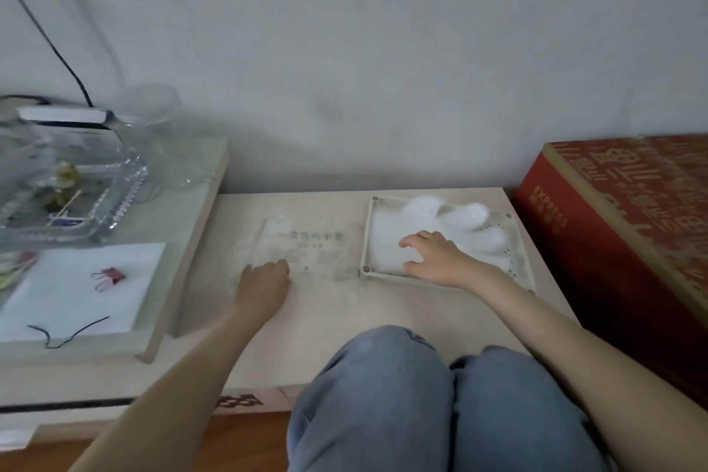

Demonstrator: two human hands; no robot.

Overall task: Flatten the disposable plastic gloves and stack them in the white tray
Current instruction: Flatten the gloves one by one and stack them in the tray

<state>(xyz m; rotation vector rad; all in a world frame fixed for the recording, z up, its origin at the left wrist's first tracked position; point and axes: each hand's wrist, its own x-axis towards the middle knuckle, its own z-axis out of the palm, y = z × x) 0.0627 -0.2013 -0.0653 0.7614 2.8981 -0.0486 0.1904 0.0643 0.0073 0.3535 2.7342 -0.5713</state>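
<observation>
Spread flat, right hand point(436, 257) presses gloves point(440, 211) in the white tray point(366, 234), grip of left hand point(264, 282) at the packet point(314, 245) unclear; trapped air may re-puff them.

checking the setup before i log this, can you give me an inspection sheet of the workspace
surface: beige low table, set against the wall
job's things: white tray at the table's right, holding puffy gloves, not yet flat; clear glove packet lying left of the tray
clutter: on the side table at left, a glass dish, a white sheet and a red binder clip
grips: right hand spread, pressing the gloves in the tray; left hand curled at the packet's near corner, hold unclear
cables: black cable running up the wall at left; thin black cord on the white sheet
surroundings: grey wall, red box at right
</observation>
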